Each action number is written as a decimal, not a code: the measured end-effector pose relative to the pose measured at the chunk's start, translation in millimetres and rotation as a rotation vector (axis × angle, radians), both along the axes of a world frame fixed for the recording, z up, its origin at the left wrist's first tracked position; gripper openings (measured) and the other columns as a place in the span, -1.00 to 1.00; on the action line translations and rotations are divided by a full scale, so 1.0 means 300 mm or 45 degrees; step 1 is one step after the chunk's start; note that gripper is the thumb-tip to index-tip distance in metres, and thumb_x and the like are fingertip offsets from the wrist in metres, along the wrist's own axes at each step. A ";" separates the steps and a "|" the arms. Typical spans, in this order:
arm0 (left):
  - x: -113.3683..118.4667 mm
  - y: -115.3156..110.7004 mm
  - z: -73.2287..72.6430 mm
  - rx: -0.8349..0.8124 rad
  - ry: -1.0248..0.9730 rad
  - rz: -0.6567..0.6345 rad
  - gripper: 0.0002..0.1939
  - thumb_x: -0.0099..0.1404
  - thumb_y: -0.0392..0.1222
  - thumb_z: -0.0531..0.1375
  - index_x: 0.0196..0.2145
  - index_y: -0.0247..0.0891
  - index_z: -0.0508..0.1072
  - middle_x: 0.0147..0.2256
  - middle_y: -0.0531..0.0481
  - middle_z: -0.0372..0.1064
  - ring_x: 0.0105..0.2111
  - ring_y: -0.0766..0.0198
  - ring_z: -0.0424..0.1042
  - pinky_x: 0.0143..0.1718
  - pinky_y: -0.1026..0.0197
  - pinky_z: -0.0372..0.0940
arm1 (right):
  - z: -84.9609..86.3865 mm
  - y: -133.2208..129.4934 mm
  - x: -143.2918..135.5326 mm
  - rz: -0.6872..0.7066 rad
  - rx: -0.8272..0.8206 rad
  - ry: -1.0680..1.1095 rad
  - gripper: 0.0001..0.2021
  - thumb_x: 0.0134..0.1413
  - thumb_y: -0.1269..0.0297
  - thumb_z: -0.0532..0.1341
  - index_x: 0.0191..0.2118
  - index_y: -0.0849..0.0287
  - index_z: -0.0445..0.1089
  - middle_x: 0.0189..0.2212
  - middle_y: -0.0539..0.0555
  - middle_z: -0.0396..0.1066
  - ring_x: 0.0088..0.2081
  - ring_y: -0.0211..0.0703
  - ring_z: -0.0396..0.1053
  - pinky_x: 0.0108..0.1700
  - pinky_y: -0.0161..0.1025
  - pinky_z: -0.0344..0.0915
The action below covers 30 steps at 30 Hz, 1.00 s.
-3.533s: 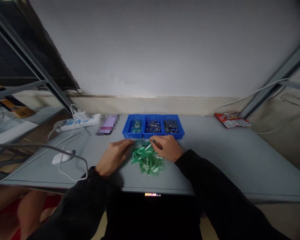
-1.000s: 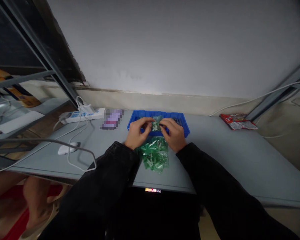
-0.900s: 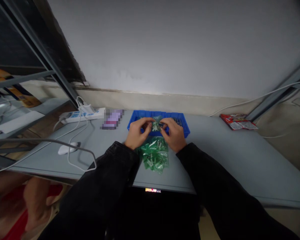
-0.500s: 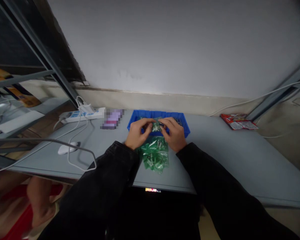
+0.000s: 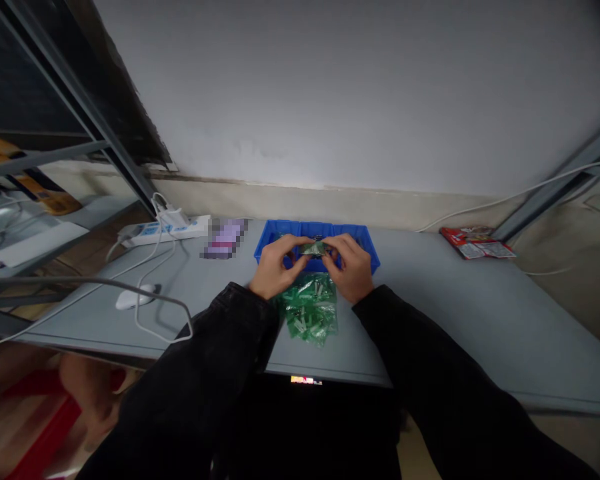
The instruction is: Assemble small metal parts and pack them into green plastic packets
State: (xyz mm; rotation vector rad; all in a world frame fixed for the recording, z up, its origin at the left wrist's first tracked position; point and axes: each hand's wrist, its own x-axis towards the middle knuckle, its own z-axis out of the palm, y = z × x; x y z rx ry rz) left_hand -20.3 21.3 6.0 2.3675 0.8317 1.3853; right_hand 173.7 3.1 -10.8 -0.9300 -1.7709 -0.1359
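Both the left hand [image 5: 276,267] and right hand [image 5: 350,268] pinched a small green plastic packet [image 5: 313,249] between them, above the row of blue plastic bins [image 5: 371,254] near the grey table's [image 5: 455,313] far edge.

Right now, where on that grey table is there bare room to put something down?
Bare table lies between the blue bins and the red packets. Another patch lies between the white mouse and the green bags. It is crowded where both hands work.

Grey table [image 5: 455,313], row of blue bins [image 5: 367,245] at its back middle, pile of green packets [image 5: 307,312] before them, white power strip [image 5: 167,230], white mouse [image 5: 130,297], red packet [image 5: 475,242] far right
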 end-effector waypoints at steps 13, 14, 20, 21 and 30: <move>0.000 0.009 -0.004 0.087 -0.021 0.054 -0.86 0.39 -0.16 0.25 -0.18 -0.26 0.57 -0.27 -0.07 0.45 -0.26 0.22 0.39 -0.30 0.19 0.32 | 0.007 -0.013 -0.013 0.041 0.000 -0.060 -0.82 0.23 0.39 0.18 -0.07 0.18 0.43 -0.20 0.10 0.47 -0.27 -0.20 0.44 -0.17 -0.22 0.40; -0.001 0.009 -0.004 0.086 -0.026 0.054 -0.87 0.39 -0.17 0.25 -0.19 -0.26 0.57 -0.27 -0.07 0.44 -0.27 0.22 0.38 -0.31 0.19 0.31 | 0.008 -0.015 -0.013 0.047 -0.010 -0.064 -0.83 0.23 0.38 0.19 -0.07 0.17 0.42 -0.20 0.10 0.47 -0.27 -0.20 0.44 -0.19 -0.23 0.40; -0.002 0.010 -0.005 0.100 -0.025 0.060 -0.88 0.38 -0.19 0.26 -0.21 -0.25 0.58 -0.30 -0.05 0.40 -0.30 0.24 0.36 -0.34 0.20 0.28 | 0.010 -0.017 -0.013 0.062 -0.032 -0.083 -0.86 0.26 0.29 0.20 -0.10 0.15 0.42 -0.20 0.10 0.46 -0.27 -0.18 0.43 -0.21 -0.21 0.40; -0.002 0.011 -0.006 0.106 -0.028 0.063 -0.88 0.38 -0.17 0.26 -0.22 -0.25 0.58 -0.30 -0.05 0.40 -0.30 0.24 0.35 -0.34 0.20 0.28 | 0.009 -0.017 -0.013 0.063 -0.039 -0.082 -0.86 0.28 0.30 0.19 -0.10 0.16 0.42 -0.19 0.10 0.46 -0.27 -0.18 0.43 -0.20 -0.20 0.40; -0.001 0.010 -0.005 0.113 -0.028 0.085 -0.82 0.37 -0.11 0.27 -0.31 -0.27 0.54 -0.28 -0.07 0.40 -0.27 0.22 0.37 -0.33 0.19 0.30 | -0.005 -0.008 -0.010 0.093 -0.042 -0.104 -0.84 0.38 0.31 0.12 -0.12 0.18 0.45 -0.21 0.11 0.46 -0.15 -0.15 0.45 -0.11 -0.21 0.39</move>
